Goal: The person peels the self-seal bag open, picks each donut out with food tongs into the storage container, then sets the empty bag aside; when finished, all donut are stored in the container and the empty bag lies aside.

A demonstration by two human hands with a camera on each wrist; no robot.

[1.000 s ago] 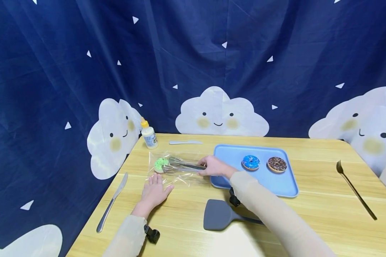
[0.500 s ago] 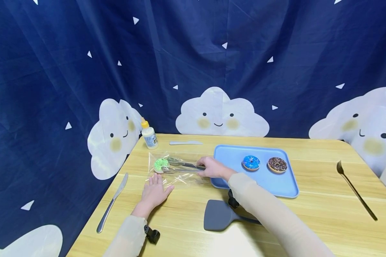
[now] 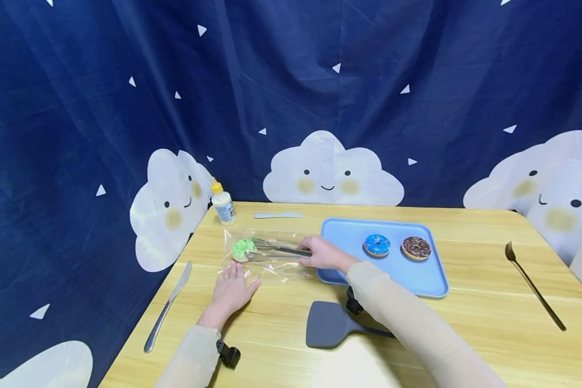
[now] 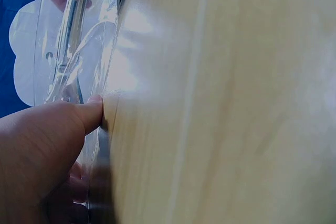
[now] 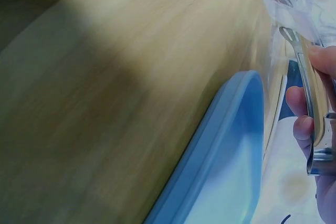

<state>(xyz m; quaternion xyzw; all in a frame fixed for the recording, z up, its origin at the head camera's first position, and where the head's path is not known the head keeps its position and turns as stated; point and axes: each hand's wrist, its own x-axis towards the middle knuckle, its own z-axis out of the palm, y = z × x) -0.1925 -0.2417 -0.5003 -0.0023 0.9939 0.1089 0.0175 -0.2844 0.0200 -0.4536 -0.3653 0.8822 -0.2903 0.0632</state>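
A green sprinkled doughnut (image 3: 243, 250) lies inside a clear plastic bag (image 3: 283, 272) on the table. My right hand (image 3: 322, 252) grips metal tongs (image 3: 286, 250) near their closed end, seen close up in the right wrist view, where the tongs (image 5: 307, 72) lie between thumb and fingers. The tongs' arms reach left into the bag, and their tips are right at the doughnut's right side. My left hand (image 3: 233, 288) rests with fingers spread and straight, fingertips on the bag's near edge below the doughnut. In the left wrist view its thumb (image 4: 92, 114) lies beside the clear film.
A blue tray (image 3: 346, 231) with a blue doughnut (image 3: 377, 245) and a chocolate one (image 3: 416, 248) stands right of the bag. Around lie a grey spatula (image 3: 327, 325), a table knife (image 3: 167, 310), a pale knife (image 3: 278, 215) and a fork (image 3: 533, 285). A white bottle (image 3: 224, 207) stands back left.
The tongs' tips overlapped the green doughnut a second ago; they have spread and drawn slightly back to its right edge, leaving more of it showing. My left hand has stayed in place.
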